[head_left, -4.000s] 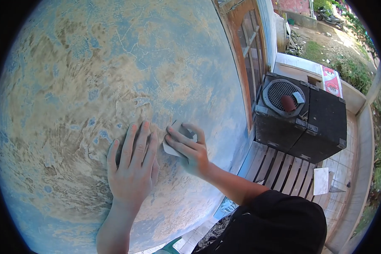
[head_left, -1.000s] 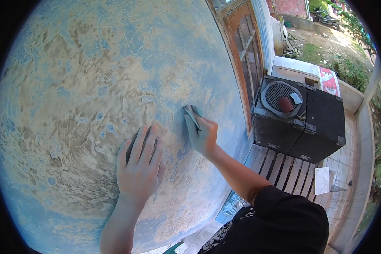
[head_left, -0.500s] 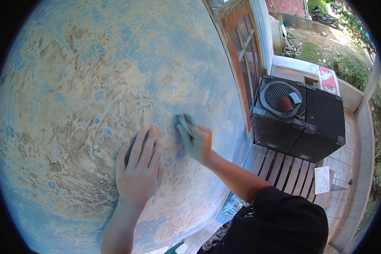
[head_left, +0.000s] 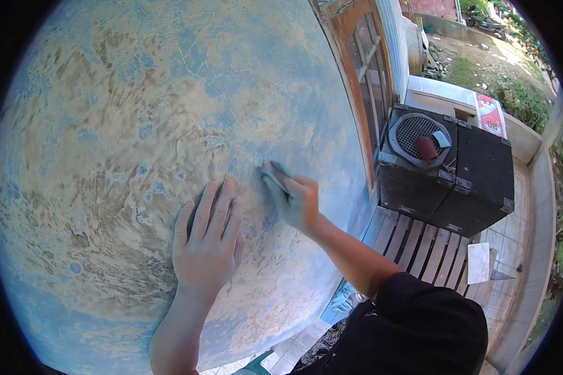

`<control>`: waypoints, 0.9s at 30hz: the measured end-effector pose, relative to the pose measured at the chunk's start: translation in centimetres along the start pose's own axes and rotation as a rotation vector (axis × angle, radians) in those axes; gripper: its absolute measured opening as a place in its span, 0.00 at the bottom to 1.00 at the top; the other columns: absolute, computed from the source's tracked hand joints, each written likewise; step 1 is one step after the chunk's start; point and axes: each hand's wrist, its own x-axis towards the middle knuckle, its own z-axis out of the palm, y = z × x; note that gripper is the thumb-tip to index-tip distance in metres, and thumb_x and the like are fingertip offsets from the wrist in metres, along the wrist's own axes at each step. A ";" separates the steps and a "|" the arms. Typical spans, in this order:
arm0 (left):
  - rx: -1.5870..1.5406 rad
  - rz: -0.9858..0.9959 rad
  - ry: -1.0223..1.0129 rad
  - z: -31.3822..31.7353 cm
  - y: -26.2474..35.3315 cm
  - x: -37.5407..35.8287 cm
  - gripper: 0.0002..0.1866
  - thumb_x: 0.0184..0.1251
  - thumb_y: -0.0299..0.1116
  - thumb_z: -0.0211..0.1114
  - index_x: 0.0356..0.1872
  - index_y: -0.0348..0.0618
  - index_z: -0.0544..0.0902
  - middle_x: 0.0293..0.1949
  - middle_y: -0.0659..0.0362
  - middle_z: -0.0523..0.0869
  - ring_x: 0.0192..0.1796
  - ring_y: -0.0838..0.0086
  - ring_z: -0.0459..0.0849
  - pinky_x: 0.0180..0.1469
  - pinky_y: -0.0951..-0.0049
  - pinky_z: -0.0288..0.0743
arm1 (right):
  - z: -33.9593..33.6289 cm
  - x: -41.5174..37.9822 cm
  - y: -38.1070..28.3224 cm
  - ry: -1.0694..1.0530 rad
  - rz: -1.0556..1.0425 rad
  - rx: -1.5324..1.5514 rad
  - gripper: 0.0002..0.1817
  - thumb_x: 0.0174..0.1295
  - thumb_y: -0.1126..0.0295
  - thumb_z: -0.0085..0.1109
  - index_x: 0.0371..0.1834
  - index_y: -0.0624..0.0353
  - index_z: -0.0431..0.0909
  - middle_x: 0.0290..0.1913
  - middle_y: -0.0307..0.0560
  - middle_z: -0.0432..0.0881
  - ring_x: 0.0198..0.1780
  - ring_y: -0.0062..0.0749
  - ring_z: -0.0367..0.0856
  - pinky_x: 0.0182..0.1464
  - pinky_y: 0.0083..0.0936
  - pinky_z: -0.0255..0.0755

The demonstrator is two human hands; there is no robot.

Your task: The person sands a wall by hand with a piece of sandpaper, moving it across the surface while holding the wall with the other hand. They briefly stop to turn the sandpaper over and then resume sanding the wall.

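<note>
A large wall [head_left: 125, 156] with worn blue and beige, patchy paint fills the left and middle of the view. My left hand [head_left: 207, 240] lies flat against it with the fingers spread. To its upper right, my right hand [head_left: 294, 197] is closed round a thin greenish pad [head_left: 280, 169] and presses it to the wall. Part of the pad is hidden by my fingers.
A wooden-framed glass window [head_left: 363, 75] is at the upper right of the wall. Beside it a black speaker box [head_left: 450, 175] carries a round grille with a reddish roll on it. Below stands a slatted bench [head_left: 419, 247] with a white sheet [head_left: 478, 263] near its end.
My right hand and the pad have shifted slightly over the wall. My left hand stays flat on the wall. The whole view has moved a little.
</note>
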 end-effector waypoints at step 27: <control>-0.022 0.003 -0.010 0.2 0.4 -1.0 0.18 0.63 0.34 0.65 0.54 0.50 0.85 0.73 0.60 0.78 0.76 0.67 0.73 0.75 0.54 0.64 | -1.5 2.5 1.4 0.023 0.268 -0.078 0.10 0.73 0.72 0.63 0.38 0.70 0.86 0.18 0.48 0.77 0.18 0.24 0.73 0.23 0.23 0.67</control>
